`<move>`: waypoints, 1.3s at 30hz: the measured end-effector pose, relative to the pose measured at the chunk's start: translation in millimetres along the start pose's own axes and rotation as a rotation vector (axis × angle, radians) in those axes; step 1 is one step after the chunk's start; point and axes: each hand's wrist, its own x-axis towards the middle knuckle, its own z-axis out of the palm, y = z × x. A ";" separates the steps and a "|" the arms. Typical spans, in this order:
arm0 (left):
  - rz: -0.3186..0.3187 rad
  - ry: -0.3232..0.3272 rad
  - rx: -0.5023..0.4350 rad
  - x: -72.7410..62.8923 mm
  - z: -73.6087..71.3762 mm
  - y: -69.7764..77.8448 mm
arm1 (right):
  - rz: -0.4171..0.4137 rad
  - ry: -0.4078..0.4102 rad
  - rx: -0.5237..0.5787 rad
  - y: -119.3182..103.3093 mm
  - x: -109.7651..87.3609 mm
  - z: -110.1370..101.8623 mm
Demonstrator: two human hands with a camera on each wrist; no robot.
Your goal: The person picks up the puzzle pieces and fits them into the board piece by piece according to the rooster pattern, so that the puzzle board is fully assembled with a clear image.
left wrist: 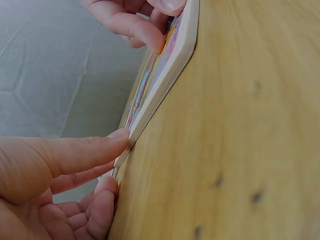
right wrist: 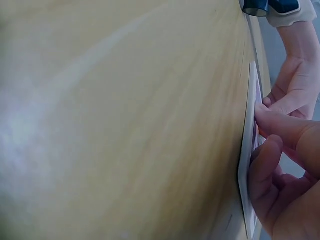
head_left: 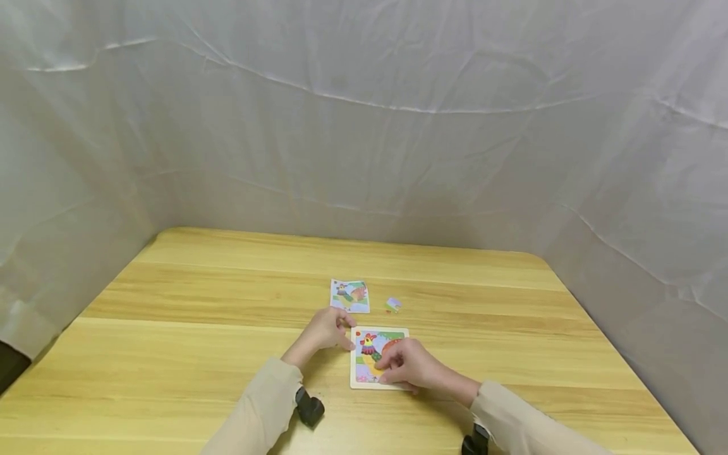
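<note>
A square jigsaw puzzle with a pale wooden border and a bright rooster picture lies flat on the table. My left hand is at its upper left corner; the thumb touches the left edge, and the other fingers reach past the corner. Over the lower right part of the puzzle is my right hand. Its index finger and thumb touch the picture surface, and I see no loose piece between them. That hand covers part of the rooster and the lower right border.
Behind the puzzle lies a printed card with a matching rooster picture. A small lilac and green piece lies to its right. The wooden table is bounded by a grey-white cloth at the back and sides.
</note>
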 end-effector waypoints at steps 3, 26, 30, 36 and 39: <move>0.003 0.001 -0.001 0.4 -0.1 -0.3 | -0.008 -0.017 -0.009 -0.6 1.1 -1.0; -0.007 -0.001 -0.010 -0.2 -0.5 0.4 | 0.098 0.054 0.099 7.4 16.0 -35.4; -0.016 0.002 -0.011 -0.2 -0.3 0.3 | 0.125 0.137 0.094 16.6 23.0 -44.0; -0.014 0.005 -0.009 -0.3 0.3 0.8 | 0.203 0.221 0.116 25.4 30.5 -53.6; -0.013 0.004 -0.011 -0.7 0.4 1.5 | 0.220 0.245 0.113 28.0 34.2 -58.0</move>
